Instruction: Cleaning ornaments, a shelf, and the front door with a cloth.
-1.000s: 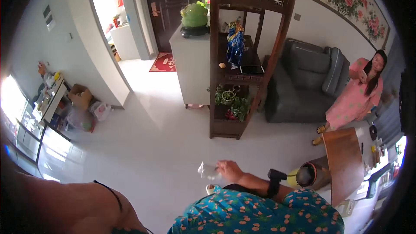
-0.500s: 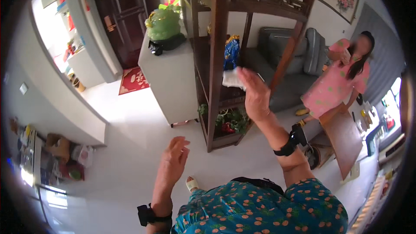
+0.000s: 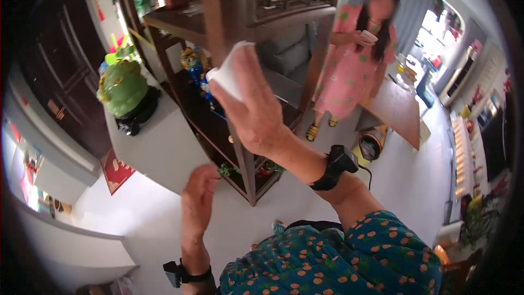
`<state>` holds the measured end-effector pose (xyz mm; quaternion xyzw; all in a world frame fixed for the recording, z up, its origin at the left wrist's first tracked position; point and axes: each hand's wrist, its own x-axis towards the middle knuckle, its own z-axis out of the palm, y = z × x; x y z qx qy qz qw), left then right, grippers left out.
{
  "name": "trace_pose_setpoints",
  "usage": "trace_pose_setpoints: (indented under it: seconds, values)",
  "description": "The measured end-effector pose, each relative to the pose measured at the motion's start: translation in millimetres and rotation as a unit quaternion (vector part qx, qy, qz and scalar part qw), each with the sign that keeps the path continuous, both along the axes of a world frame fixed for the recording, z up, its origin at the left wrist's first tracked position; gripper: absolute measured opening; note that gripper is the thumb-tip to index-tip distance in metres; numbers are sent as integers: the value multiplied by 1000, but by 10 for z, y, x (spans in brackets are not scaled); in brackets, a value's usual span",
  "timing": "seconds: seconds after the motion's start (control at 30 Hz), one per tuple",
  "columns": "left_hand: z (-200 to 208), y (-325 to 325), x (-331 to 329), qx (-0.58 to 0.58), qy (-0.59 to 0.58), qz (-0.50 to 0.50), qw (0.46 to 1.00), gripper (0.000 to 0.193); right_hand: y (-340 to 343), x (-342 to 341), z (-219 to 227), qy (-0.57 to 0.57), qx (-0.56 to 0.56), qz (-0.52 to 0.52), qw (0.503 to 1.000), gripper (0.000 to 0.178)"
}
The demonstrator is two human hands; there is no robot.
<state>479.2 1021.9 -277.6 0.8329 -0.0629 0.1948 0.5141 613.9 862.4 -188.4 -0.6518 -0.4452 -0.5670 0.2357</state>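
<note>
My right hand [image 3: 254, 104] is raised in front of the dark wooden display shelf [image 3: 218, 13], its fingers closed on a folded white cloth [image 3: 229, 78]. The cloth is at the shelf's near upright post; whether it touches the wood I cannot tell. Lower and to the left, my left hand [image 3: 198, 196] hangs in the air with loosely bent fingers and nothing in it. It is close to the foot of the shelf and the corner of the white cabinet [image 3: 158, 147]. A blue and gold figurine [image 3: 194, 65] stands on the shelf behind the cloth.
On the white cabinet sits a large green ornament [image 3: 124, 87] on a black base. Leafy plants [image 3: 229, 170] fill the shelf's bottom. To the right, a person in a pink dress [image 3: 349, 71] holds a phone [image 3: 369, 36] beside a wooden table [image 3: 393, 110].
My view has turned to the right and come closer to the shelf. My right hand, still with the cloth, is now higher at the near post. The person has lowered the phone.
</note>
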Motion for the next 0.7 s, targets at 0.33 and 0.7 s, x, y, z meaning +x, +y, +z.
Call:
trace_pose_setpoints:
  seconds: [0.33,0.7]
  values:
    - [477,-337,502,-90,-235,62,966,47,-126,-241,-1023,157,-233,-43,959,46]
    - [692,-380,886,-98,-195,-44,975,51,-543,-498,-2664,462,-273,107,837,23]
